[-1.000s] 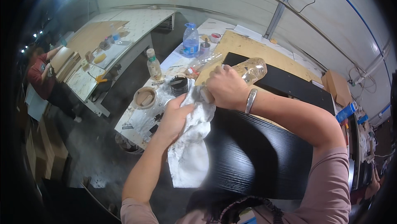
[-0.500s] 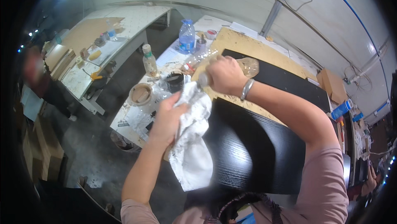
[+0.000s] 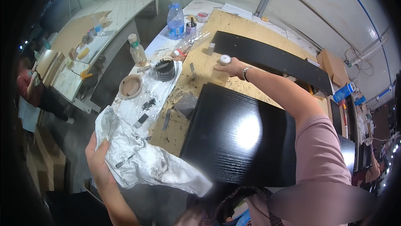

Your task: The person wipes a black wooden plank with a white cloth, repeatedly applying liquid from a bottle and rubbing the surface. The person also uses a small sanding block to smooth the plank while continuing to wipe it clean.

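Observation:
My left hand [image 3: 98,159] is closed on a smudged white cloth [image 3: 144,163], which spreads out and hangs off the near left side of the table. Farther off, my right hand [image 3: 234,68] grips a clear bottle [image 3: 219,76] with a white cap. The bottle is upright at the back edge of a glossy black panel [image 3: 217,138]; whether its base rests on the table I cannot tell. Left of the panel lie a grey block [image 3: 186,105] and a small dark block [image 3: 141,120].
A long black board [image 3: 267,53] lies at the back of the yellowish tabletop. On the left are a black tub [image 3: 165,70], a round container [image 3: 130,87], a green-necked bottle [image 3: 137,50] and a large blue-tinted bottle [image 3: 175,21]. Another person [image 3: 31,88] stands at far left.
The bottle, tipped toward the cloth before, is now upright and farther right. My left hand has carried the cloth left and nearer to me, spreading it out.

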`<state>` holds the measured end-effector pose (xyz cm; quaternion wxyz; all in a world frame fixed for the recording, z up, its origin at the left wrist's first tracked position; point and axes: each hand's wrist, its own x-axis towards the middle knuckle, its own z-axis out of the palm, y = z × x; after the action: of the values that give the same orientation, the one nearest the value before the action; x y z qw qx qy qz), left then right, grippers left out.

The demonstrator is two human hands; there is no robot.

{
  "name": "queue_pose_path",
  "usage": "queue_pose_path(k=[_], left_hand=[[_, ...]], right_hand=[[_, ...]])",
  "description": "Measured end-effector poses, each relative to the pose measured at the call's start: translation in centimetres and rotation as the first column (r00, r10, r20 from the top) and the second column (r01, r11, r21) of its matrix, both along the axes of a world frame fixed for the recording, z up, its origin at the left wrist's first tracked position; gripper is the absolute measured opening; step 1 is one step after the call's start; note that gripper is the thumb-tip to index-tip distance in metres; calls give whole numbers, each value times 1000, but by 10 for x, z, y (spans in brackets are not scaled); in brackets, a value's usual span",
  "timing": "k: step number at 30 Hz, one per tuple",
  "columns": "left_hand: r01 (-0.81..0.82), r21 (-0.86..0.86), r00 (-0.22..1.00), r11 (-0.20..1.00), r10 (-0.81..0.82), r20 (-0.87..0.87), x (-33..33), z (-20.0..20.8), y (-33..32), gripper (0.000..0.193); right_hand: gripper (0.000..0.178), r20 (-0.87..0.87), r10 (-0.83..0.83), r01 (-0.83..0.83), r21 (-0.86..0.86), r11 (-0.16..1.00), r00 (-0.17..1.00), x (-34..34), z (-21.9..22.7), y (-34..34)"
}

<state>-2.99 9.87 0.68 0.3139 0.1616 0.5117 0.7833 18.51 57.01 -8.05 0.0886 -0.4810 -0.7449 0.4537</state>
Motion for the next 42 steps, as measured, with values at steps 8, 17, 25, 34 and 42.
queue_pose_path(k=[8,17,25,34,42], left_hand=[[151,14,985,988,-149,-87,7,13,12,49],[138,-113,954,984,-163,-252,20,43,61,55],[550,-384,214,741,-570,-793,147,91,180,41],[897,-376,-40,234,-803,-595,539,116,267,53],[735,-417,-503,534,18,-864,757,34,306,47]], right_hand=[[82,285,91,-117,75,990,954,57,28,-13],[35,88,59,-105,739,666,994,248,126,-162],[42,64,-342,129,849,512,938,499,112,-314],[52,-37,-307,184,865,466,951,658,89,-353],[56,-111,-276,244,822,514,955,665,65,-343]])
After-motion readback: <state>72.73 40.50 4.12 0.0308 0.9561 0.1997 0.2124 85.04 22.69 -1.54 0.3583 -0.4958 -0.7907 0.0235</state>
